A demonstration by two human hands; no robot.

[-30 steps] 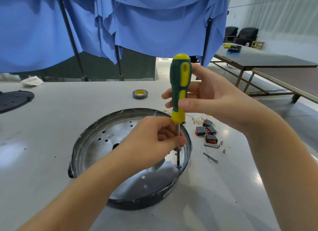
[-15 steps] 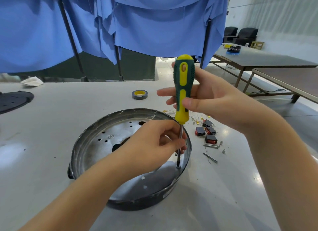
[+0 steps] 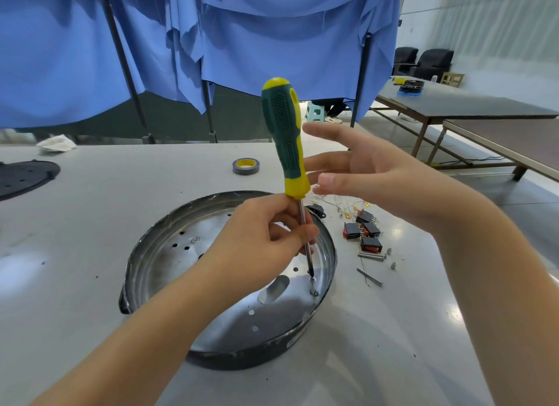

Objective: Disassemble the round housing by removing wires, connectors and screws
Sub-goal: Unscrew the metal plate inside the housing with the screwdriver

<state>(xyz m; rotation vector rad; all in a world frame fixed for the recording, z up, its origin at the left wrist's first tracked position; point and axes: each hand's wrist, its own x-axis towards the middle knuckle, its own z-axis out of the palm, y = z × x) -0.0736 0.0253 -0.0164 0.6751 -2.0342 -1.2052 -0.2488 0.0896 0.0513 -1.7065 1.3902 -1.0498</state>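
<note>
Blue cloth (image 3: 272,42) is hanging across the back of the room on dark poles, and a big grey table (image 3: 90,224) is taking up most of the view. Off to the right a couple of dark tables (image 3: 472,109) are standing, with black chairs (image 3: 423,61) behind them.

The round housing (image 3: 169,254) is sitting right in the middle of the table, open side up like a shallow pan, shiny metal floor with a bunch of small holes in it. A green and yellow screwdriver (image 3: 284,133) is standing nearly upright, leaning a bit to the left at the top, with its tip sitting on a screw (image 3: 313,281) on the floor of the housing near the right wall.

The left hand (image 3: 263,239) is reaching over the housing and pinching the metal shaft just under the handle, fingers curled round it. The right hand (image 3: 372,175) is hanging just beside the handle with fingers spread and mostly straight, gripping nothing; can't tell if the fingertips are brushing the handle or not.

Lying on the table to the right of the housing are some black and red switches (image 3: 361,231), thin wires (image 3: 341,204), and a few long screws (image 3: 370,256) and little metal spacers. A roll of grey tape (image 3: 245,166) is sitting further back, a black perforated plate (image 3: 24,175) is poking in at the far left, and a crumpled white rag (image 3: 57,142) is lying behind it.
</note>
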